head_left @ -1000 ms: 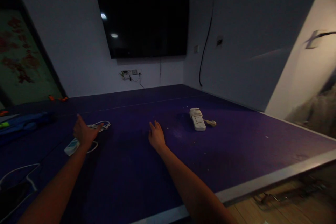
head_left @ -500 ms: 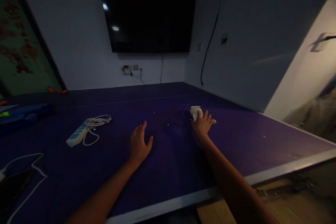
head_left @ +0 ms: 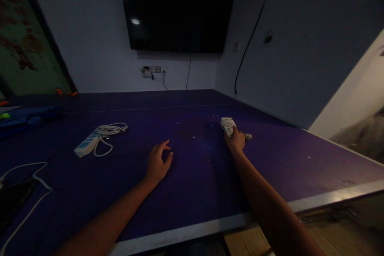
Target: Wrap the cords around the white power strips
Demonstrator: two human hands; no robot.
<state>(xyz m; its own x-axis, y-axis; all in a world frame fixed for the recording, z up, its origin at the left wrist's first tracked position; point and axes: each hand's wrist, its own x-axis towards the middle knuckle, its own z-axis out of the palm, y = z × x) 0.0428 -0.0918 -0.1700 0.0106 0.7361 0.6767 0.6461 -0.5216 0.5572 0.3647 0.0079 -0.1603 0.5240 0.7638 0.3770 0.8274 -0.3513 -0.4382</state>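
My right hand [head_left: 235, 141] is closed around the near end of a white power strip [head_left: 228, 129], whose cord [head_left: 228, 122] is wound about its far end. The plug [head_left: 248, 136] of that cord sticks out to the right of my fingers. Over the purple tabletop [head_left: 192, 184] my left hand [head_left: 159, 162] hovers or rests with thumb and fingers apart and nothing between them. Farther left lies a second power strip [head_left: 87, 146], white with a blue top, its white cord [head_left: 111, 130] loosely coiled beside it.
At the left edge are a dark flat device [head_left: 15, 202] with a white cable [head_left: 42, 180] and a blue cloth item [head_left: 36, 116]. Small orange objects [head_left: 72, 94] lie at the back. A large television [head_left: 180, 12] hangs on the wall. White edging [head_left: 180, 234] borders the table's front.
The fingers of my right hand, spread over the wrapped power strip before, have closed on it. My left hand's fingers have curled a little. The camera view has tilted down slightly.
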